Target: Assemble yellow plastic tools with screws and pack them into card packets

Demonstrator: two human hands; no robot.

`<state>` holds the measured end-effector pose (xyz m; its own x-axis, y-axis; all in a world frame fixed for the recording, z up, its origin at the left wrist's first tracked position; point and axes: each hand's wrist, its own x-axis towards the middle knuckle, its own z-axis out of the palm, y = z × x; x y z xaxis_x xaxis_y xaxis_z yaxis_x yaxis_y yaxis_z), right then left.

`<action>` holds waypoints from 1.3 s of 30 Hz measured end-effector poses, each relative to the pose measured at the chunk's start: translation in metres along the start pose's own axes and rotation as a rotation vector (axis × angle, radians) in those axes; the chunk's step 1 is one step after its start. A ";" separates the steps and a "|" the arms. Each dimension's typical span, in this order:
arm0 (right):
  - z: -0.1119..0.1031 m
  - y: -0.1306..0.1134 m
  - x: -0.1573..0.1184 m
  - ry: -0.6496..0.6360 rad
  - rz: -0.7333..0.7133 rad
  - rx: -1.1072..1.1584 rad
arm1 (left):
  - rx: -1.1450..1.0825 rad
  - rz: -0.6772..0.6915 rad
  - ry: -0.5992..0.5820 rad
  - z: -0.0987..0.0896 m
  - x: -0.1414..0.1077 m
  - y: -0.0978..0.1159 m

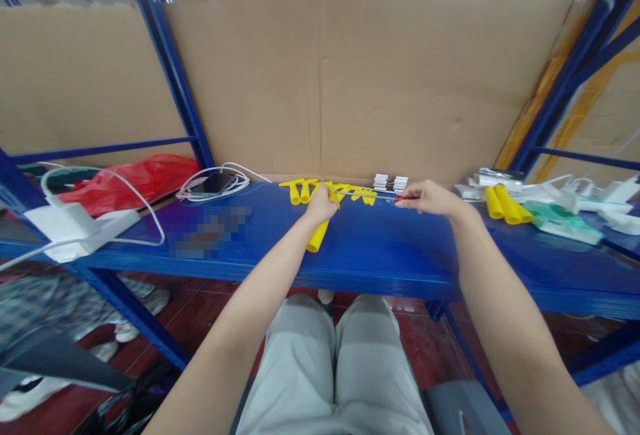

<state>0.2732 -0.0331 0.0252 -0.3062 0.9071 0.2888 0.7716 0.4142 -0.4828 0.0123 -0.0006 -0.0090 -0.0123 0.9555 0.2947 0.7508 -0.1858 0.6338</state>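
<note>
On the blue shelf, my left hand [322, 206] is closed round a yellow plastic piece with a tube-shaped handle [317, 238] sticking out below the fist. My right hand [430, 198] grips the red handle of a screwdriver [406, 198]. Its long thin metal shaft runs left, its end close to the top of the yellow piece; whether it touches cannot be made out. Behind my left hand lie more yellow tubed pieces [300, 192] and small flat yellow parts [367, 195]. Small white parts [390, 182] are stacked by the cardboard, left of my right hand.
A coiled white cable [210, 185] lies over a dark phone at the left, beside a red plastic bag [135, 182] and white power adapter [70, 225]. Yellow tubes [506, 205] and a green packet [560, 218] sit at right. Cardboard [320, 82] walls the back.
</note>
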 end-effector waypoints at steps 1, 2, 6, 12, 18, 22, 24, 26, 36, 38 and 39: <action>0.000 -0.001 -0.001 -0.016 0.008 0.006 | -0.002 -0.001 -0.004 0.000 0.000 0.000; 0.000 -0.002 -0.001 -0.030 0.020 0.015 | -0.004 -0.003 -0.009 0.000 0.000 -0.001; 0.006 0.002 0.003 -0.016 0.077 0.049 | 0.004 -0.003 -0.009 0.001 0.001 -0.001; 0.007 0.006 0.004 0.051 0.022 0.059 | -0.015 0.027 -0.006 0.001 0.003 -0.003; 0.001 -0.002 -0.006 -0.041 0.018 0.049 | -0.017 0.065 0.004 0.002 0.002 -0.005; -0.001 -0.006 -0.008 -0.099 0.034 0.048 | -0.026 0.075 -0.024 0.000 0.000 -0.004; -0.001 -0.007 -0.009 -0.135 0.037 0.047 | -0.027 0.079 -0.024 0.000 0.000 -0.004; -0.002 -0.007 -0.011 -0.168 0.040 0.037 | -0.032 0.086 -0.023 0.000 0.001 -0.004; 0.009 0.003 -0.008 -0.068 0.085 0.048 | -0.065 0.075 -0.040 0.005 0.005 -0.008; 0.011 0.004 -0.007 -0.022 0.071 0.062 | -0.083 0.072 -0.035 0.005 0.006 -0.009; 0.011 0.005 -0.007 -0.020 0.070 0.065 | -0.093 0.072 -0.032 0.005 0.006 -0.010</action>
<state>0.2727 -0.0363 0.0119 -0.2643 0.9349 0.2367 0.7538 0.3533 -0.5540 0.0085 0.0084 -0.0170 0.0618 0.9455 0.3198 0.6846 -0.2733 0.6758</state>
